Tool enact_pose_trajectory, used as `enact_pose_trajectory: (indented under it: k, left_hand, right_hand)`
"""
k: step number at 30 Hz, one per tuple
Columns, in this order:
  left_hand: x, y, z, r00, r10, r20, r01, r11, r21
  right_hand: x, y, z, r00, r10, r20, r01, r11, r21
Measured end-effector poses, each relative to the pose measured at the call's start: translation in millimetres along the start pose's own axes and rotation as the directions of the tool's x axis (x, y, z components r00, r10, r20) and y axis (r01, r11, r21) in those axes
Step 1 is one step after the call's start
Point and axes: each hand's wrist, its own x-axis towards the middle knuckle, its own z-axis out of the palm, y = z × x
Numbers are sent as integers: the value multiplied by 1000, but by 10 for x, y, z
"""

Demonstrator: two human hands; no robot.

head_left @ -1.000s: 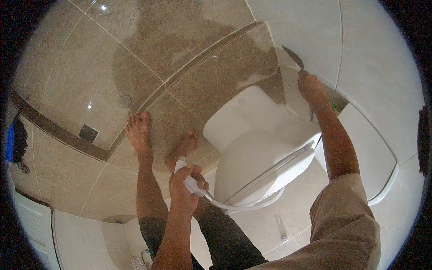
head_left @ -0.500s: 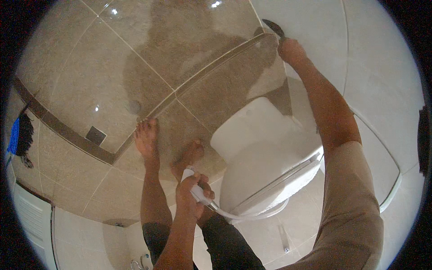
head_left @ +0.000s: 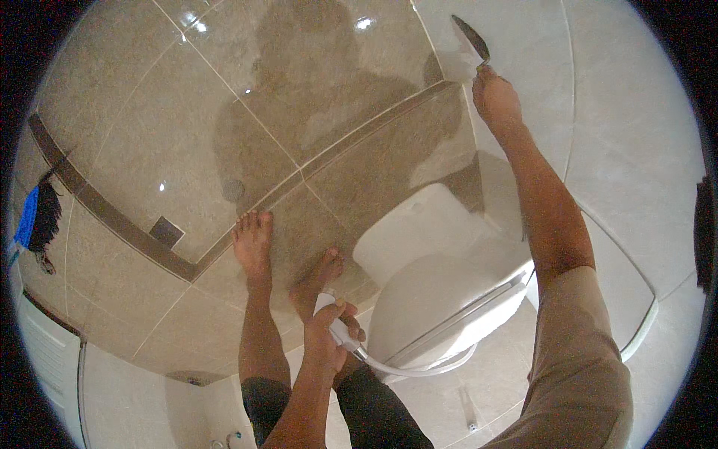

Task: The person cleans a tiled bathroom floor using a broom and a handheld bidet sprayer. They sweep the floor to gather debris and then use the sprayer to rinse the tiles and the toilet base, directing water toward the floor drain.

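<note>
My left hand (head_left: 323, 340) is closed around a white handheld bidet sprayer (head_left: 342, 334), its head above my right foot. A white hose (head_left: 430, 372) runs from its lower end past the toilet. At the upper right, my right hand (head_left: 497, 99) grips the handle end of a small trowel (head_left: 470, 37) with a dark, pointed, leaf-shaped blade. The blade is over the pale wall by the floor corner; whether it touches the wall I cannot tell. No water spray is visible.
A white toilet (head_left: 426, 288) stands between my arms. Beige floor tiles (head_left: 142, 97) carry a low step edge (head_left: 359, 129) and a square drain (head_left: 166, 233). My bare left foot (head_left: 253, 230) rests against that edge. A blue-and-black brush (head_left: 39, 217) is at far left, above a white door (head_left: 48, 359).
My right hand has shifted away from the floor corner, and the trowel blade has turned and come up off the corner. My left hand keeps its hold on the sprayer. The view has moved slightly.
</note>
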Motion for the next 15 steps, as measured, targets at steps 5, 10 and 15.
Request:
enact_pose_trajectory:
  k: [5,10,15]
  left_hand:
    - [57,-51,-113,999,-4,37,4,1000,-3]
    - [-5,-29,-34,1000,20,14,-20,999,-37]
    - [-45,-24,-14,1000,-22,-1,22,999,-46]
  right_hand:
    - [-38,39,-34,996,78,42,-78,997,2]
    - [38,13,-136,999,-23,41,22,1000,7]
    - [-56,350,13,999,-3,36,7,993,-121]
